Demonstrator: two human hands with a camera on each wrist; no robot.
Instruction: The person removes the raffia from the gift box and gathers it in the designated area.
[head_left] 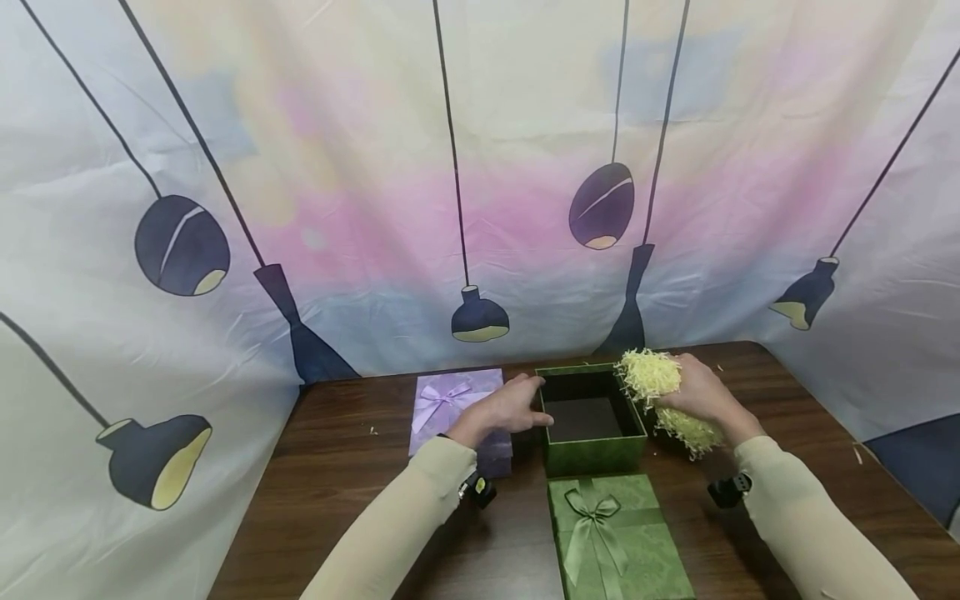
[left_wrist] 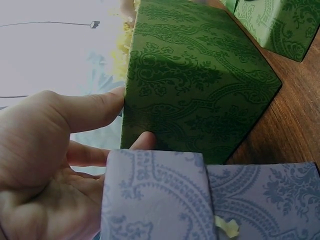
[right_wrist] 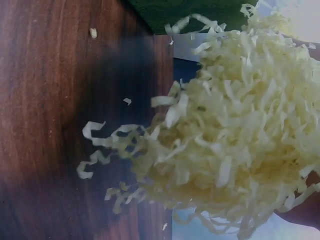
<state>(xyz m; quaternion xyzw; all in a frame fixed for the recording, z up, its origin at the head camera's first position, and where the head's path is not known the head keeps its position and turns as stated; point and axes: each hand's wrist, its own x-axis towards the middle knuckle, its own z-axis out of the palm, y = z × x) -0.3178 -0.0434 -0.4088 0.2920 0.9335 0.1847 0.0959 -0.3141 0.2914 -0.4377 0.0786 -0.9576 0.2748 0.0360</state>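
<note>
My left hand (head_left: pixel 504 410) holds the left wall of an open green patterned box (head_left: pixel 596 457), thumb and a finger (left_wrist: pixel 145 140) at its rim. The box's dark inside shows no contents. At the box's right edge, my right hand (head_left: pixel 703 390) grips a big clump of pale yellow shredded paper (head_left: pixel 649 374). Part of this clump hangs below the hand, its loose strands (right_wrist: pixel 220 135) filling much of the right wrist view. In front of the box lies the green lid (head_left: pixel 637 533) with a ribbon bow.
A lilac gift box (head_left: pixel 480 379) with a bow stands left of the green box, partly behind my left hand and forearm. Small paper shreds (right_wrist: pixel 93 33) are scattered on the brown wooden table (head_left: pixel 322 492). A printed cloth (head_left: pixel 375 208) hangs behind the table.
</note>
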